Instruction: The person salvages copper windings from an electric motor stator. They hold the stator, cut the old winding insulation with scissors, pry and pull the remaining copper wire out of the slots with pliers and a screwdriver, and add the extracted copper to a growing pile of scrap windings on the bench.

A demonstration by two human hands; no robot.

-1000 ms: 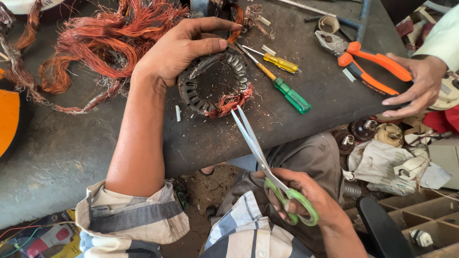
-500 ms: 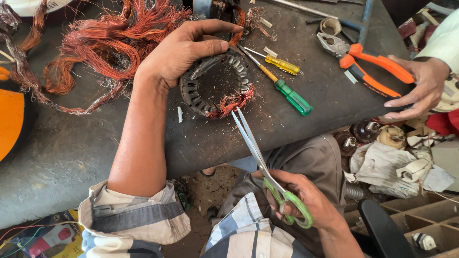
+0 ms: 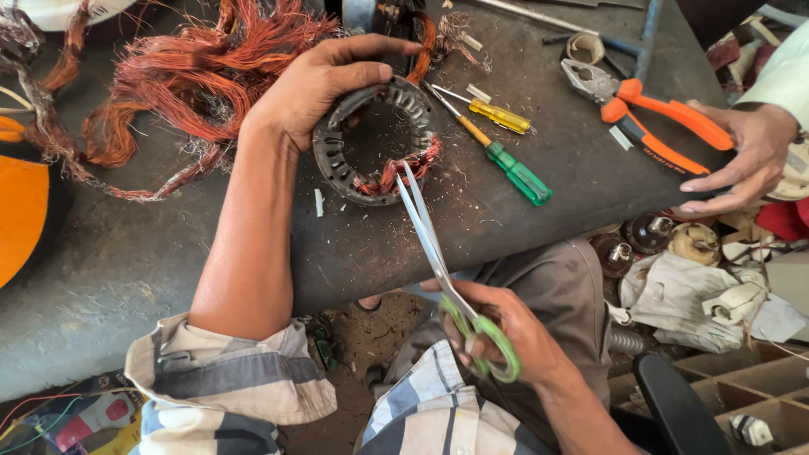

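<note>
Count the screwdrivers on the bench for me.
2. A yellow screwdriver lies right of the stator; a green screwdriver lies just below it. Others could be hidden under the copper wire.

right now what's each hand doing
Left hand: closed on the ring-shaped motor stator.
Right hand: holding green-handled scissors, tips at the stator's copper winding.

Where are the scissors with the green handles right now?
In the head view, the green-handled scissors are in the person's right hand, low and middle-right. Their blade tips reach up to the copper wire on the round metal motor core, which the left hand holds.
</note>
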